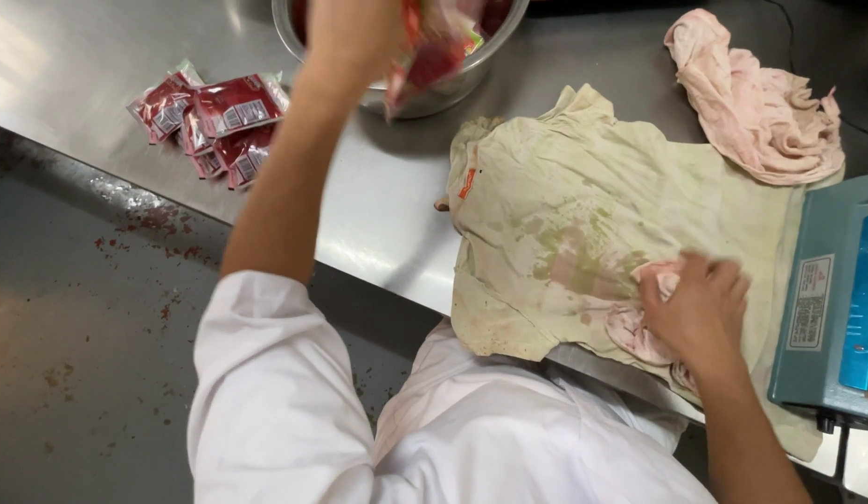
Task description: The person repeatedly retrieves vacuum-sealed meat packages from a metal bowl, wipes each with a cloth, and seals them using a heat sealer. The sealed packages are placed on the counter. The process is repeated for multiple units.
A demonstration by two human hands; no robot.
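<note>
My left hand (354, 33) is raised at the rim of a steel bowl (424, 93) and grips a red sauce pouch (432, 58), which is blurred. My right hand (700, 308) presses a small pink rag (639, 327) onto a stained yellowish cloth (583, 215) spread on the steel table (378, 205). The bowl seems to hold more red pouches, mostly hidden by my arm.
A pile of several sealed red pouches (215, 121) lies on the table's left part. A crumpled pink cloth (760, 103) sits at the back right. A blue-green heat sealer (835, 308) stands at the right edge. The floor (89, 308) below is speckled with red stains.
</note>
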